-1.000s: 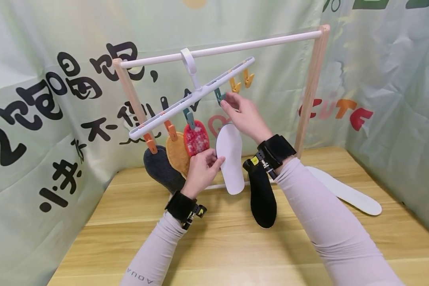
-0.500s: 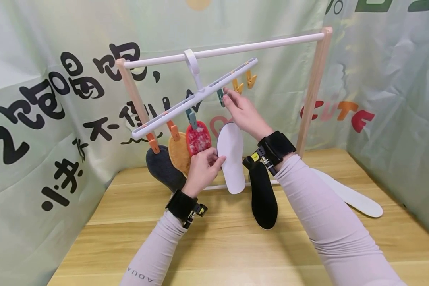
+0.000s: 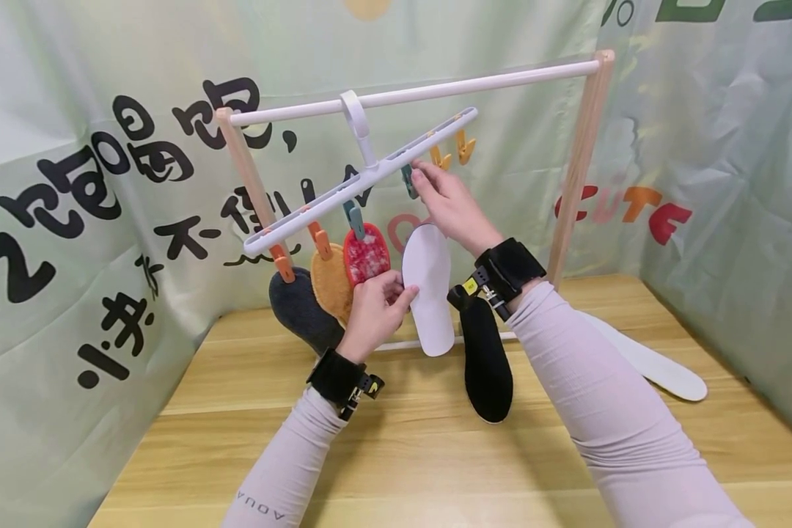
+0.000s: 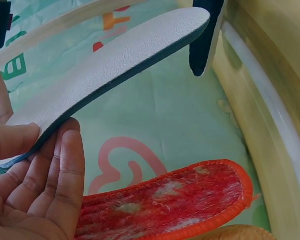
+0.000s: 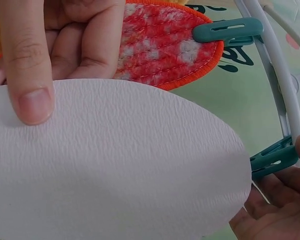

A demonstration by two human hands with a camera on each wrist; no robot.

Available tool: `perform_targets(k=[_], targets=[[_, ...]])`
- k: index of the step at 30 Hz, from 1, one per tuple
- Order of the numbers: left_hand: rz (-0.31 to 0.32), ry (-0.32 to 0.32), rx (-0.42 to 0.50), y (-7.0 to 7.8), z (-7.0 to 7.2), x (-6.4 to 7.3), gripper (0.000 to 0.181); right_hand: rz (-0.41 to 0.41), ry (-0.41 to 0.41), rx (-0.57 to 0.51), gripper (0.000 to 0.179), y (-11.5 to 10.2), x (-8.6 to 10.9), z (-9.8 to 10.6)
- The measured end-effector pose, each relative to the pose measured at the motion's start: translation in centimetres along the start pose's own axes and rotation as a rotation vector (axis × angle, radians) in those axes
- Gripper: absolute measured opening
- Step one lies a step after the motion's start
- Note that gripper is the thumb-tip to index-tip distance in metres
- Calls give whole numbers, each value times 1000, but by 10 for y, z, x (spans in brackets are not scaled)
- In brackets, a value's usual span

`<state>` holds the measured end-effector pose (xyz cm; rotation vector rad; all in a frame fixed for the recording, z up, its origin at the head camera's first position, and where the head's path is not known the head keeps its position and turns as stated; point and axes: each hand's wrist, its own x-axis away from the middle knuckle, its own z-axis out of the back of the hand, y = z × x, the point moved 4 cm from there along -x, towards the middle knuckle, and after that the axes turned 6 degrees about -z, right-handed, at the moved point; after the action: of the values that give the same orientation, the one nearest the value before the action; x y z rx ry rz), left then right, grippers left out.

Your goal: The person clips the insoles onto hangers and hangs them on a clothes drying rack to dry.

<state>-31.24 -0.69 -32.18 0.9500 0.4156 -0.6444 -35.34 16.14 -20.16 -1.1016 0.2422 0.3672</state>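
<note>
In the head view a white insole [image 3: 427,290] hangs upright from my left hand [image 3: 375,315], its edge pinched between thumb and fingers. My right hand [image 3: 455,202] grips a teal clothespin [image 5: 275,157] on the tilted white hanger [image 3: 369,174]. In the right wrist view the insole's rounded end touches the clip's tip; whether it sits between the jaws I cannot tell. The left wrist view shows the insole's dark underside edge [image 4: 125,72]. Beside my left hand a red patterned insole [image 3: 366,253] hangs from another teal clothespin [image 3: 355,220].
A tan insole [image 3: 328,275] and a dark grey one [image 3: 297,308] hang from orange clips at the hanger's low end. Yellow clips [image 3: 465,147] dangle at its high end. The hanger hooks over a frame rail [image 3: 475,86]. Black [image 3: 487,367] and white insoles [image 3: 673,372] are at right.
The white insole has risen slightly toward the teal clothespin with my left hand. My right fingers have shifted a little on the clip, and the view has moved slightly.
</note>
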Motion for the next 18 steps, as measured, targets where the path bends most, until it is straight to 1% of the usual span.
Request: perform_targets(k=[11, 18], targets=[[-3, 7, -13, 1, 3, 1, 17, 30, 32, -11, 55, -1, 2, 0], [-2, 11, -9, -1, 3, 0, 16, 59, 37, -26, 50, -3, 4, 1]])
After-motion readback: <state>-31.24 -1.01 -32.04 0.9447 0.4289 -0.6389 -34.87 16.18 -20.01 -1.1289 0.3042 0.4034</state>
